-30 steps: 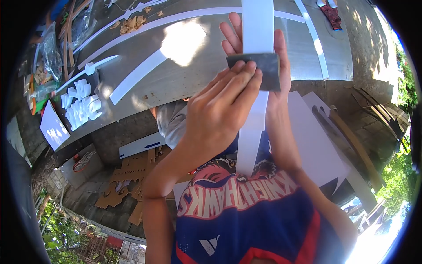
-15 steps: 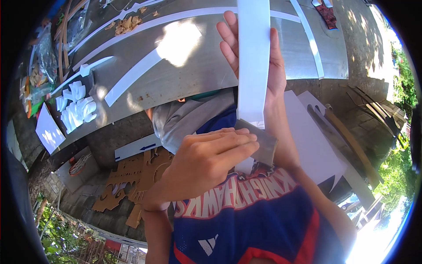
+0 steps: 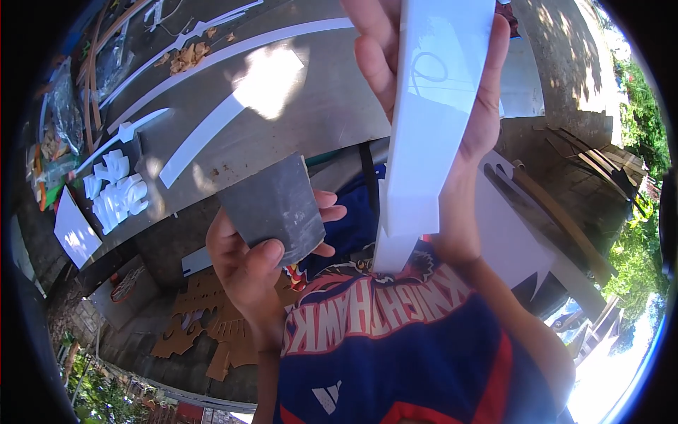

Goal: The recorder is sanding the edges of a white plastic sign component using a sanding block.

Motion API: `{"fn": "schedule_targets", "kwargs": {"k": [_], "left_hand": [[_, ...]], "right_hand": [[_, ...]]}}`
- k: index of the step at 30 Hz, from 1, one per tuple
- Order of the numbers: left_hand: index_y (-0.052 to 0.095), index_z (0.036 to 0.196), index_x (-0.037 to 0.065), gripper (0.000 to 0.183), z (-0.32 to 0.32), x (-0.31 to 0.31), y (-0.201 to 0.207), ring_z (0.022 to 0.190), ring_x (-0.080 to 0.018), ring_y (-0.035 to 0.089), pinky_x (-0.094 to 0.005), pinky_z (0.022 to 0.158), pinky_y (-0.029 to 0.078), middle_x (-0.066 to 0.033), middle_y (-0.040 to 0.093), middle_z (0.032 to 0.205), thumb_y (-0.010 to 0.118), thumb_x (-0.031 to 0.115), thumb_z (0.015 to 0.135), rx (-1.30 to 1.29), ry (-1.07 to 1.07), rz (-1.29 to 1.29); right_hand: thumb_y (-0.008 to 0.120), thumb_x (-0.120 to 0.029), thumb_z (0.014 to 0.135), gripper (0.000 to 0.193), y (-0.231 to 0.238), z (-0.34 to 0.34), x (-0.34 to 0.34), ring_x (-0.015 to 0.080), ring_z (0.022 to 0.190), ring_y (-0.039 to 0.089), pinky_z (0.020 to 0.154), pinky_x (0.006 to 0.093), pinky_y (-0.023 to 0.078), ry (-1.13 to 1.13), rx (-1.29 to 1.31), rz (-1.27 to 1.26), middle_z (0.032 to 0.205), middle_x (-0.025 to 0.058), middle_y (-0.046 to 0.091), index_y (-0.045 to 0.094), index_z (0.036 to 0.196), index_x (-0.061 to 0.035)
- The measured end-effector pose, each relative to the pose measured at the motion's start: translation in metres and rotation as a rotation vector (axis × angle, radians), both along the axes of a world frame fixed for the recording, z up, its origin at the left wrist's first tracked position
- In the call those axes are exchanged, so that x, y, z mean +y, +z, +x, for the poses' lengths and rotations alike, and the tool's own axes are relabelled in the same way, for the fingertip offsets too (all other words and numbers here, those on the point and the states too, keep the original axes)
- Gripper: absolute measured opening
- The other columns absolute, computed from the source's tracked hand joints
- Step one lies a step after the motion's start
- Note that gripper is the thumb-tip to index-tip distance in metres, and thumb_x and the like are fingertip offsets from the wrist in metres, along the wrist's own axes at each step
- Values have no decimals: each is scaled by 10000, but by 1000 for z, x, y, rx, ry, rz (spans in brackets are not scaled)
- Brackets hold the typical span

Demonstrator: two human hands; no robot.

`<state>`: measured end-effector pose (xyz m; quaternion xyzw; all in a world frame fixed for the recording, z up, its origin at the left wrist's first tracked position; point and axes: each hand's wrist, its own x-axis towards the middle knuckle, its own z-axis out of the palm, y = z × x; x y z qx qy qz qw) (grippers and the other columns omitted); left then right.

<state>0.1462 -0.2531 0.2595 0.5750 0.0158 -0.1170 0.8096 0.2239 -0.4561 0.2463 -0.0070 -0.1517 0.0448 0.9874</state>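
A square of dark grey sandpaper [image 3: 274, 205] is pinched in my left hand [image 3: 244, 265], thumb on its near face and fingertips showing past its right edge. It is held apart from the long white strip [image 3: 434, 134]. My right hand [image 3: 477, 124] supports that strip from beneath, palm up, with fingers along its left edge and the thumb on its right edge. The strip's glossy face carries a faint curled line. Its lower end, near my shirt, shows a second white piece [image 3: 397, 253] beneath; whether they are joined I cannot tell. The strip's far end leaves the picture.
A metal-topped table [image 3: 332, 92] bears a curved white strip [image 3: 205, 138], white cut shapes [image 3: 116, 187] and crumpled brown scraps [image 3: 189, 58]. Brown cut-out board [image 3: 201, 311] lies below at left. White sheets [image 3: 508, 233] and a curved wooden strip [image 3: 558, 219] stand at right.
My left hand has lifted the sandpaper off the strip's lower end and moved left, turning its dark face up. My right hand has brought the strip closer and tilted it.
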Motion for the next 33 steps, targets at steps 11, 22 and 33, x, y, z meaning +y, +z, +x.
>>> {"fn": "schedule_targets", "kwargs": {"k": [11, 22, 33], "left_hand": [[331, 1318, -17, 662, 14, -14, -29, 929, -310, 598, -348, 608, 582, -189, 454, 1003, 626, 130, 744, -139, -407, -562], [592, 1152, -21, 546, 14, -32, -11, 896, -193, 587, -324, 719, 497, -136, 597, 999, 838, 174, 705, -237, -35, -71], [752, 1041, 183, 401, 40, -51, -22, 780, -196, 529, -316, 579, 474, -53, 505, 955, 770, 52, 662, -992, -106, 834]], "right_hand": [[365, -485, 996, 616, 9, -18, 6, 362, 1310, 403, 889, 376, 446, -103, 345, -368, 1456, 200, 379, 295, 1469, -96], [422, -474, 981, 680, -18, -17, 2, 340, 1306, 418, 1038, 405, 404, -19, 284, -437, 1467, 213, 349, 255, 1468, -30], [338, -422, 1019, 650, -44, -7, 8, 331, 1290, 421, 1079, 400, 414, 228, 158, 122, 1403, 232, 351, 229, 1427, 71]]}}
